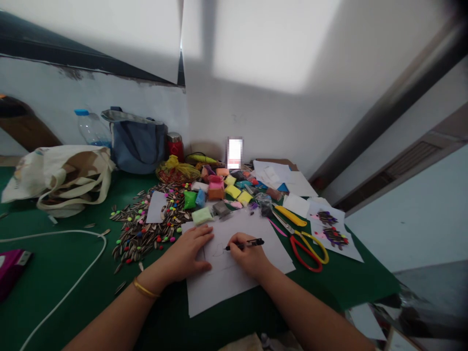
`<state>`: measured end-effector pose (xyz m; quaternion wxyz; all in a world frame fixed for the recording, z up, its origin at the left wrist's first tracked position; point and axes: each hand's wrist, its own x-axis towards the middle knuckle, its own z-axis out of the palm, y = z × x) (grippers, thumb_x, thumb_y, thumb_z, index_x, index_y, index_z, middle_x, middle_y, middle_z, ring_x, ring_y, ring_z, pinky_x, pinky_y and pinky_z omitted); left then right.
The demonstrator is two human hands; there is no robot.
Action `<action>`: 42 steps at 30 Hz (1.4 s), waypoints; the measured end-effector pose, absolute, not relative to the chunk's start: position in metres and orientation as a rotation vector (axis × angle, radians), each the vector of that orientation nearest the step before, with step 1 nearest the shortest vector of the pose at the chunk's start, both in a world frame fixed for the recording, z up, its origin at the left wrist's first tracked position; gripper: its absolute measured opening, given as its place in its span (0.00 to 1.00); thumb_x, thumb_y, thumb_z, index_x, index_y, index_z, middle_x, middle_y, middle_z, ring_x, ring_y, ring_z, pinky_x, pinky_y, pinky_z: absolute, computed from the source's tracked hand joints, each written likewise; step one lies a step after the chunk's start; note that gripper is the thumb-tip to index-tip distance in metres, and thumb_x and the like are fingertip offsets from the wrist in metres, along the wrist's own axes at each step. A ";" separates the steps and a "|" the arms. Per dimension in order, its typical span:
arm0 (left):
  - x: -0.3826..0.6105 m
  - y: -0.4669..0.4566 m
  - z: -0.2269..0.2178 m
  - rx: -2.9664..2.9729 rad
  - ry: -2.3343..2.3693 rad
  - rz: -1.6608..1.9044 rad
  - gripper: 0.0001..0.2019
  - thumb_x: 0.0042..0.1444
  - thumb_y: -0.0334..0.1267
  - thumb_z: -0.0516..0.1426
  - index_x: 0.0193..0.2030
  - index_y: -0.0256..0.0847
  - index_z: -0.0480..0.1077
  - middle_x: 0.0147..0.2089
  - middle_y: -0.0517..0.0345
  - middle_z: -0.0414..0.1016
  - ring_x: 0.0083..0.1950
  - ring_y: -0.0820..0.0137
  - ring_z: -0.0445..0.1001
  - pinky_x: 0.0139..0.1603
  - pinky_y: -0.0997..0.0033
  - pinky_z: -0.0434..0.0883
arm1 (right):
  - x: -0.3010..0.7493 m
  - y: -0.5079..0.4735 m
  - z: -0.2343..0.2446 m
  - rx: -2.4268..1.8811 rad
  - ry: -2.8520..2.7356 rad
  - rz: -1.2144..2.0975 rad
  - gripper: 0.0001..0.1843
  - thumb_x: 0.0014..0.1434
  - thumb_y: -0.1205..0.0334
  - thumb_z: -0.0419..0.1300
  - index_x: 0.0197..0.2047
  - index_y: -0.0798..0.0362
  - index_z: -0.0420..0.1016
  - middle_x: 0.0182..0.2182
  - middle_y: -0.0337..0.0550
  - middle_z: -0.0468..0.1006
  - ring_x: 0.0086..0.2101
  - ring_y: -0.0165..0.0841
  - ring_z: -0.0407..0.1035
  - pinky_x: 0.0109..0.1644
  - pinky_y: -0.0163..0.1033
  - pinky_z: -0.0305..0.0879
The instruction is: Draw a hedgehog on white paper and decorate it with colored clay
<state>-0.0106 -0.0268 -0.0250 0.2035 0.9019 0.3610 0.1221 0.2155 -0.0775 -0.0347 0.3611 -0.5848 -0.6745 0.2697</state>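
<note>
- White sheet of paper lies on the green table, near the middle of its near edge, with a faint outline drawn on it.
- The right hand has its fingers clamped around a black pen, which lies almost level with its tip on the sheet.
- The left hand rests flat on the sheet's left part, fingers spread and holding nothing; a gold bangle circles its wrist.
- A heap of sunflower seeds, dotted with small coloured beads, sits just beyond the sheet's left corner.
- Coloured clay packets cluster beyond the sheet, toward the far edge.
- Red-and-yellow scissors lie just beside the sheet's right edge.
- A cream canvas bag and a blue bag stand at the far left, by the wall.
- A white cable curves across the table's left side.
</note>
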 end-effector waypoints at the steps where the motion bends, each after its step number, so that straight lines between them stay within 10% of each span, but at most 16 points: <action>1: -0.011 -0.027 -0.026 2.518 1.006 0.346 0.37 0.43 0.43 0.69 0.62 0.42 0.67 0.68 0.46 0.62 0.69 0.51 0.60 0.69 0.50 0.59 | 0.216 -0.077 -0.034 -1.488 -1.739 0.693 0.08 0.58 0.67 0.56 0.32 0.51 0.77 0.30 0.39 0.79 0.34 0.33 0.72 0.39 0.35 0.65; 42: -0.010 -0.027 -0.020 2.512 1.029 0.277 0.37 0.44 0.45 0.67 0.63 0.42 0.66 0.69 0.47 0.61 0.70 0.52 0.58 0.70 0.51 0.57 | 0.231 -0.072 -0.030 -1.627 -1.651 0.660 0.11 0.60 0.60 0.55 0.39 0.49 0.79 0.35 0.39 0.81 0.38 0.36 0.73 0.42 0.38 0.66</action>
